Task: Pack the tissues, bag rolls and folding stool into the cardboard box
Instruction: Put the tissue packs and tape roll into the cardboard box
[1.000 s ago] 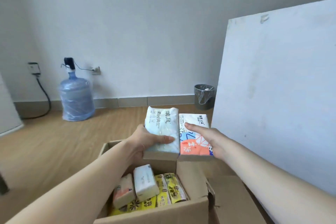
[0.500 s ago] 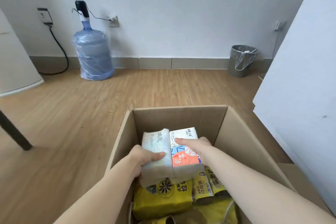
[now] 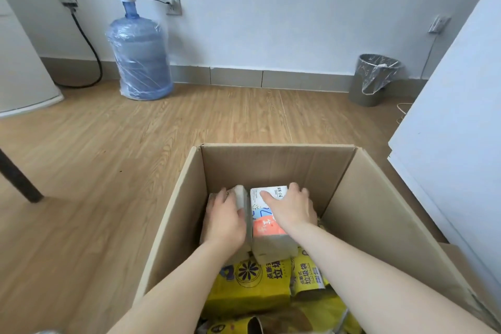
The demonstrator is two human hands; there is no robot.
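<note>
Both tissue packs are now sitting deeper in the box (image 3: 271, 163), near its far wall, than half a second ago. Left hand (image 3: 225, 221) is gripping the grey pack (image 3: 240, 196), fingers curled over it; right hand (image 3: 291, 207) is clasping the printed pack (image 3: 267, 228), touching alongside. Yellow bag rolls (image 3: 249, 279) are lying just in front.

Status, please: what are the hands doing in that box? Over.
Left hand grips pale tissue pack, right hand grips printed tissue pack. Both packs low inside cardboard box, side by side, by yellow bag rolls. Nothing in the way.
</note>
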